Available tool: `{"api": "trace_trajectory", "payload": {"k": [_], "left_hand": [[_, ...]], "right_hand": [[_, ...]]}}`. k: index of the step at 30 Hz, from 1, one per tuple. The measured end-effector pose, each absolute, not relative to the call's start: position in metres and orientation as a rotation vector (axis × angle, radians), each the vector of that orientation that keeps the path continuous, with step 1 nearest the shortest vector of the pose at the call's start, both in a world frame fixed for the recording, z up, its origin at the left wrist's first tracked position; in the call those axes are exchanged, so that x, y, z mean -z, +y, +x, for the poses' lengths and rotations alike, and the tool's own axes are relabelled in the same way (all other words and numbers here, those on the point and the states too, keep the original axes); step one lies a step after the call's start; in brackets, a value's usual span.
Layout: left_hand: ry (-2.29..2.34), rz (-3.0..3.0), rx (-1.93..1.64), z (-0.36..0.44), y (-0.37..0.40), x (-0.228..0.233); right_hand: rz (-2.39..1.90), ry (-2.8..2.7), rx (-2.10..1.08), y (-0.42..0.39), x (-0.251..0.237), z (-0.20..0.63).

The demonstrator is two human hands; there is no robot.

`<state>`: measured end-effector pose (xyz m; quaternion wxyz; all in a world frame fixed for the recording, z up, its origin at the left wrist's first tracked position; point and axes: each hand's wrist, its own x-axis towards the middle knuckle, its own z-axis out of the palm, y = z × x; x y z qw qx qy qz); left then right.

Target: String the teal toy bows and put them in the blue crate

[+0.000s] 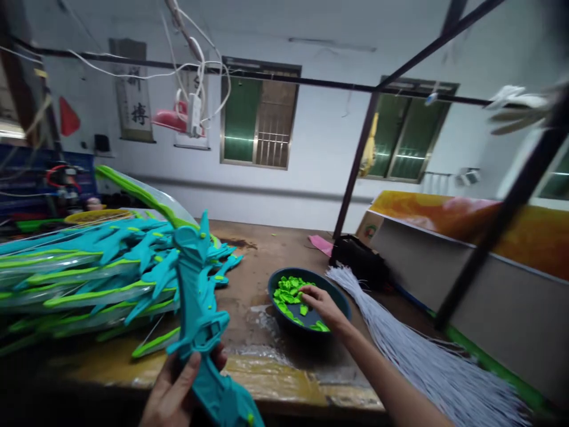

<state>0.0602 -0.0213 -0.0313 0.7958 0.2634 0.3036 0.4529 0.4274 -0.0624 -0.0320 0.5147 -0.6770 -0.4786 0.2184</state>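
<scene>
My left hand is closed round the grip of a teal toy bow, held upright over the table's front edge. A clear limb edged in lime green reaches up and left from behind its top. My right hand is inside a dark round basin, fingers drawn together in a pinch at the small green plastic pieces. One piece seems to be at the fingertips, though its outline is partly hidden. More teal toy bows lie in a heap to the left of the held one.
A long bundle of pale grey cords lies right of the basin on the brown table. Behind it sit a black box and a pink scrap. A white power strip hangs overhead. A dark post rises at the back.
</scene>
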Motion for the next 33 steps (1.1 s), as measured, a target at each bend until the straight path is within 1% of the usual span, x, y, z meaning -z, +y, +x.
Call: {"api": "trace_trajectory", "payload": {"k": [6, 8, 10, 13, 21, 25, 26, 28, 31, 33], "left_hand": [[0.607, 0.65, -0.996, 0.058, -0.029, 0.035], [0.6, 0.711, -0.993, 0.053, -0.031, 0.033], [0.6, 0.767, -1.028, 0.047, -0.035, 0.029], [0.602, 0.854, -1.085, 0.038, -0.043, 0.023], [0.592, 0.941, -1.054, 0.021, -0.056, 0.026], [0.618, 0.936, -1.081, 0.019, -0.061, 0.024], [0.629, 0.927, -1.098, 0.02, -0.062, 0.023], [0.65, 0.905, -1.123, 0.02, -0.065, 0.018], [0.687, 0.849, -1.154, 0.022, -0.071, 0.014], [0.72, 0.832, -1.185, 0.023, -0.074, 0.016]], "right_hand": [[-1.273, -1.527, -0.63, -0.079, -0.024, 0.292], [-1.149, -1.671, -0.561, -0.084, -0.032, 0.25], [-1.082, -1.758, -0.413, -0.086, -0.034, 0.221], [-1.043, -1.82, -0.211, -0.086, -0.033, 0.199], [-1.113, -1.969, -0.012, -0.096, -0.037, 0.178], [-1.144, -1.964, 0.246, -0.1, -0.041, 0.169], [-1.148, -1.938, 0.262, -0.099, -0.041, 0.168], [-1.163, -1.842, 0.135, -0.097, -0.04, 0.169], [-1.206, -1.67, -0.294, -0.092, -0.036, 0.175], [-1.221, -1.652, -0.586, -0.091, -0.033, 0.178]]}}
